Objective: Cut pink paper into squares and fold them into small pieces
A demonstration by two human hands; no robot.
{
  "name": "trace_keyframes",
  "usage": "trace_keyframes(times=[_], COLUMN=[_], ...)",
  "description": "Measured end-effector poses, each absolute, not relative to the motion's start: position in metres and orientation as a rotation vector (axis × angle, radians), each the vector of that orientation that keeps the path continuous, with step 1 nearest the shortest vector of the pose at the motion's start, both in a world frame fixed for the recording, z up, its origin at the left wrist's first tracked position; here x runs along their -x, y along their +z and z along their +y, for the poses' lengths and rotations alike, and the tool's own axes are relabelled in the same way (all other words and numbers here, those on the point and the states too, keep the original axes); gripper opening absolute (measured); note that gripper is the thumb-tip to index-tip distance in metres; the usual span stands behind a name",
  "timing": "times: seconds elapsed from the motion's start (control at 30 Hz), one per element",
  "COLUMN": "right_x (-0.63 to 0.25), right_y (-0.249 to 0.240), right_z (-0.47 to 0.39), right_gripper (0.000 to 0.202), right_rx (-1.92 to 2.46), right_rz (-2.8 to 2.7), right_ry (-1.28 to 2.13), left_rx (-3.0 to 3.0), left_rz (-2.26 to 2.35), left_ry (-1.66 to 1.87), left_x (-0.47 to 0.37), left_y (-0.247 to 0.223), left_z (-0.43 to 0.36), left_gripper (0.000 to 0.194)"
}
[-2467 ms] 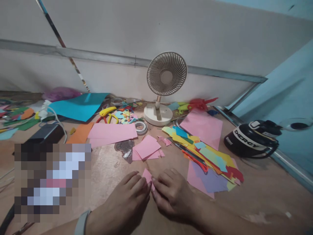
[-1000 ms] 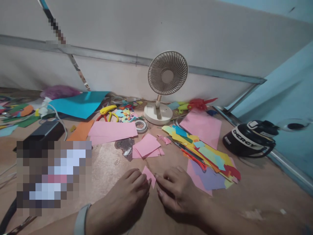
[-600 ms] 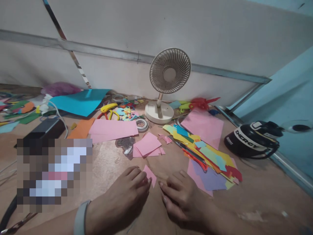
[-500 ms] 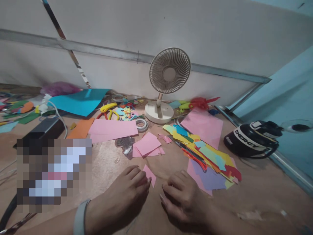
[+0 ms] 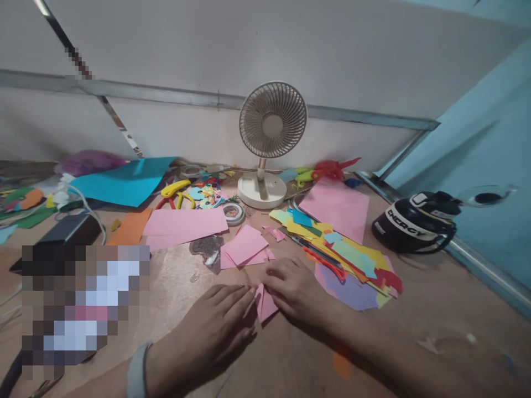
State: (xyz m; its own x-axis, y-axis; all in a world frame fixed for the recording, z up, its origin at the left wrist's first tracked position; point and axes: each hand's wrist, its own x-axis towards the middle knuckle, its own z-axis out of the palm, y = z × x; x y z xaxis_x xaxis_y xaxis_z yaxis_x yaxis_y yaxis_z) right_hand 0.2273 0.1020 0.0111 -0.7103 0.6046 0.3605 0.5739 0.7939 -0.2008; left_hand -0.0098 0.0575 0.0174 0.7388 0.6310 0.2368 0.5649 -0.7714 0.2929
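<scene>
A small folded piece of pink paper point(image 5: 266, 305) lies on the table between my hands, with a crease line running down it. My left hand point(image 5: 218, 318) comes from the lower left, a light grey band on its wrist. Its fingers are close together and hold the paper's left edge at the tips. My right hand point(image 5: 294, 287) reaches in from the right, its bent fingers pressed on the paper's upper right part and hiding it. Just beyond my hands are several larger pink paper pieces point(image 5: 248, 245) in an overlapping stack.
A white fan point(image 5: 265, 190) stands at the back. Orange-handled scissors point(image 5: 327, 260) lie on coloured paper scraps point(image 5: 365, 260) to the right, near a black jug point(image 5: 415, 224). Pliers point(image 5: 176, 190), a tape roll point(image 5: 234, 214) and blue paper point(image 5: 124, 179) are at the back left.
My right hand has moved left and forward onto the pink paper, which now shows a fold. My left hand has flattened somewhat. The view has shifted slightly.
</scene>
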Motion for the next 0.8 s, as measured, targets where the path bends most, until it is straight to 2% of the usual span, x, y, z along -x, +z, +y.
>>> trace_keyframes(times=[0.17, 0.3, 0.4, 0.6, 0.8], right_x=[-0.234, -0.242, -0.245, -0.226, -0.223], right_y=[0.026, 0.041, 0.040, 0.014, 0.020], right_z=[0.101, 0.098, 0.099, 0.094, 0.091], right_gripper=[0.023, 0.024, 0.011, 0.008, 0.019], right_rx=[0.785, 0.781, 0.920, 1.066, 1.076], right_rz=[-2.511, -2.695, -2.733, -2.530, -2.425], right_ry=[0.339, 0.623, 0.660, 0.742, 0.803], left_rx=[-2.830, -2.788, -2.754, -2.854, -2.945], left_rz=[0.945, 0.880, 0.804, 0.849, 0.903], left_ry=[0.547, 0.669, 0.623, 0.566, 0.533], left_x=[0.009, 0.002, -0.001, 0.002, 0.006], left_y=[0.015, 0.023, 0.028, 0.016, 0.006], left_z=[0.056, 0.050, 0.047, 0.048, 0.050], left_gripper=[0.033, 0.035, 0.038, 0.041, 0.040])
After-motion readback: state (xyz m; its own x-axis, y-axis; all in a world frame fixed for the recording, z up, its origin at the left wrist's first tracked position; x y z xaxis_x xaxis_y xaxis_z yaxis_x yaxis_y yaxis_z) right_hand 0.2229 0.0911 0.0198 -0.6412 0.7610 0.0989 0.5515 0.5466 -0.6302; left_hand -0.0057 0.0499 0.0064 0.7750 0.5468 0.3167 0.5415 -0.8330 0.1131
